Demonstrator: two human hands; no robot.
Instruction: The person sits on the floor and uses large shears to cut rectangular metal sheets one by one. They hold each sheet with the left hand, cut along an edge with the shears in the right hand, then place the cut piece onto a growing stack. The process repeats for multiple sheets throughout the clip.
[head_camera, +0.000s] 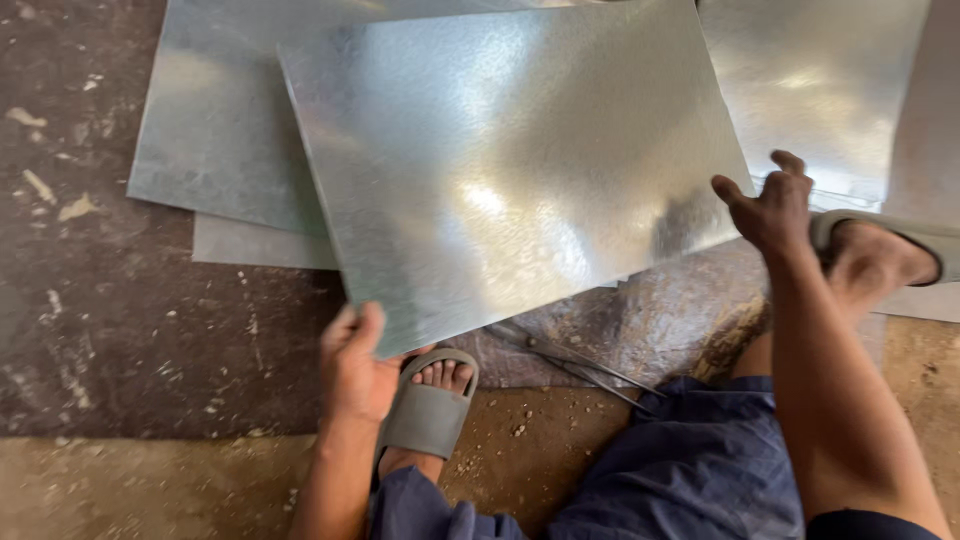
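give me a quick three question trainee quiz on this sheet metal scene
1. True or false: both hands hold the top metal sheet.
2. Which hand grips the sheet's near left corner? A) left hand B) right hand
3. What lies on the floor under the sheet's near edge, by the left sandal?

Key:
1. True: each hand has a grip on an edge.
2. A; the right hand is at the right corner.
3. A pair of metal shears, with more sheets stacked behind.
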